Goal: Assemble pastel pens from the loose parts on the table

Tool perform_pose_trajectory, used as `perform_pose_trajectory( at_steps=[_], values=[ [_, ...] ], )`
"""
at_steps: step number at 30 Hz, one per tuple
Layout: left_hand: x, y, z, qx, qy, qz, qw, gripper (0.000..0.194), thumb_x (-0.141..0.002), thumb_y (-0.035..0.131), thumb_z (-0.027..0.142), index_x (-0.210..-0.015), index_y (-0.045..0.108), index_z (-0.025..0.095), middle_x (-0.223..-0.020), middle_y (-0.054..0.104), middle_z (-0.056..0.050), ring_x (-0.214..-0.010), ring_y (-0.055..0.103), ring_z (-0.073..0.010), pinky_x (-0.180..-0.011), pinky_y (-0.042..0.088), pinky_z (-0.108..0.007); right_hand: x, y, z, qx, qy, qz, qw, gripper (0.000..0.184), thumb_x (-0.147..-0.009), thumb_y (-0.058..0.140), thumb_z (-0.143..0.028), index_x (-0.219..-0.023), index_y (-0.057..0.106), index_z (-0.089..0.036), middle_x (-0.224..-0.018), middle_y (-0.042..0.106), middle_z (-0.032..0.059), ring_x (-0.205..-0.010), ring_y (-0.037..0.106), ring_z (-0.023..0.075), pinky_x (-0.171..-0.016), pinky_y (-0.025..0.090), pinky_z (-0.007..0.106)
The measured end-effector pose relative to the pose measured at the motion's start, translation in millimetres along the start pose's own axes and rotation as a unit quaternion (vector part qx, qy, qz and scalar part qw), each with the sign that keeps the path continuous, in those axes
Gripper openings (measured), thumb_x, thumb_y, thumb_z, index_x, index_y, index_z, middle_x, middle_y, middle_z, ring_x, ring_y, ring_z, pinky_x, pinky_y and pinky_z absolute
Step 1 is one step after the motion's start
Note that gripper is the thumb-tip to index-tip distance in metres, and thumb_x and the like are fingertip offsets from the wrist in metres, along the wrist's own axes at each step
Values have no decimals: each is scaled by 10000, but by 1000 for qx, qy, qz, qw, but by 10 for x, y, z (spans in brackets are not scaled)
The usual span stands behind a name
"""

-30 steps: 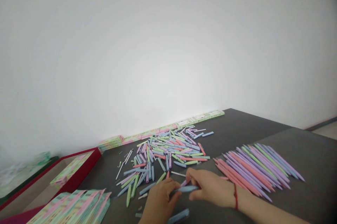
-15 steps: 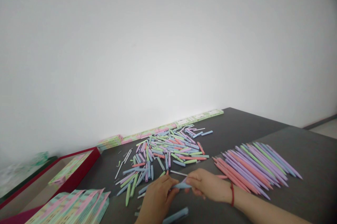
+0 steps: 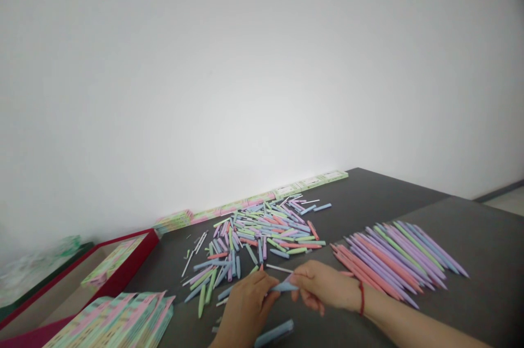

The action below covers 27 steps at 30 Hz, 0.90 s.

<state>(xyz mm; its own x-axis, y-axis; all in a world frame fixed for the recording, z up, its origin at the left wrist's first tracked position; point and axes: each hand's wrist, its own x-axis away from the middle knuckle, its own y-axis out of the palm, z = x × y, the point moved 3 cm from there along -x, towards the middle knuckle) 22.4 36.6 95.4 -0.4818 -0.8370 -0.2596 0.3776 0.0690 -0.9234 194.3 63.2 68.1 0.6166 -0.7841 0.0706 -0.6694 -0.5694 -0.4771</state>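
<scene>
Between my two hands is a blue pen part [image 3: 285, 286], gripped at both ends. My left hand [image 3: 248, 304] is closed around its left end, and my right hand [image 3: 319, 286] pinches the right end. The fingers hide much of the piece. A thin white refill [image 3: 279, 268] shows just beyond the hands. Below them on the table lies a blue pen barrel [image 3: 275, 333]. Past my hands spreads a loose heap of pastel pen parts [image 3: 274, 228] in blue, green, purple and coral.
Rows of pointed pastel pens [image 3: 393, 261] lie on the dark table [image 3: 487, 261] at right. At left stand a red box [image 3: 135, 261] with packages inside and stacked printed packets [image 3: 114, 318]. Flat printed boxes [image 3: 286, 191] line the wall; clear plastic [image 3: 45, 269] sits far left.
My hands stay almost in place on the blue pen part. The fingers of my right hand have shifted slightly. The view has moved a little.
</scene>
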Motion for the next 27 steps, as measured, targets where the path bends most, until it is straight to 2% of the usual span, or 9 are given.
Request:
perform_pose_trajectory(
  at_steps=[2,4,5,8,13,18,20,23,27],
  values=[
    [-2,6,6,-5,-2,0,1000,153,-864,531,183,-920,662,240,-903,676,-19,-879,627,-192,-764,458,-289,18,-29,-30,20,-10,26,999,339,-892,380,-411,-784,582,-161,-523,479,-47,-437,463,102,-435,364,191],
    [-5,17,8,-7,-9,-2,1000,158,-872,514,185,-909,658,239,-898,671,-18,-876,624,-192,-767,457,-295,50,-72,-79,49,-28,74,996,153,-798,562,-328,-824,580,-178,-609,506,-47,-553,474,110,-497,337,194],
    [-5,24,7,-6,-13,-4,1000,157,-873,512,185,-902,658,237,-898,670,-18,-876,623,-191,-772,458,-297,66,-89,-100,63,-36,97,993,131,-752,616,-278,-837,577,-186,-647,511,-48,-601,467,114,-523,321,198],
    [-4,48,-5,-1,-18,-3,1000,150,-870,521,184,-909,657,235,-911,672,-19,-900,623,-192,-811,456,-306,81,-91,-119,80,-46,112,989,54,-780,587,-239,-783,571,-188,-628,509,-52,-597,454,110,-531,300,205],
    [3,80,-30,3,-11,6,1000,159,-868,535,174,-954,657,227,-918,672,-24,-916,624,-195,-842,453,-317,49,-55,-81,78,-37,68,994,256,-903,404,-274,-761,592,-175,-532,497,-51,-458,451,95,-464,315,199],
    [-4,68,-12,2,-25,12,1000,146,-868,542,180,-931,661,234,-903,673,-19,-878,629,-194,-759,466,-298,106,-103,-165,159,-70,117,978,138,-832,564,-313,-864,636,-200,-733,617,-6,-684,529,149,-592,324,232],
    [-6,67,0,3,-25,15,1000,147,-866,544,177,-933,660,238,-905,677,-15,-879,629,-190,-765,467,-296,128,-111,-186,201,-84,128,968,134,-828,570,-313,-878,639,-209,-764,626,-1,-708,530,158,-609,322,240],
    [-1,86,11,-16,-18,15,1000,146,-857,554,169,-933,658,238,-911,680,-19,-876,629,-197,-774,473,-304,117,-101,-144,129,-61,86,986,210,-850,522,-330,-753,636,-183,-603,542,-21,-606,489,132,-583,341,230],
    [17,95,41,-44,16,12,999,154,-866,543,174,-968,643,233,-918,675,-28,-876,625,-204,-787,479,-320,66,-61,-71,-5,-7,-18,1000,412,-896,355,-411,-747,635,-148,-437,423,-58,-377,394,96,-413,366,203]
  ],
)
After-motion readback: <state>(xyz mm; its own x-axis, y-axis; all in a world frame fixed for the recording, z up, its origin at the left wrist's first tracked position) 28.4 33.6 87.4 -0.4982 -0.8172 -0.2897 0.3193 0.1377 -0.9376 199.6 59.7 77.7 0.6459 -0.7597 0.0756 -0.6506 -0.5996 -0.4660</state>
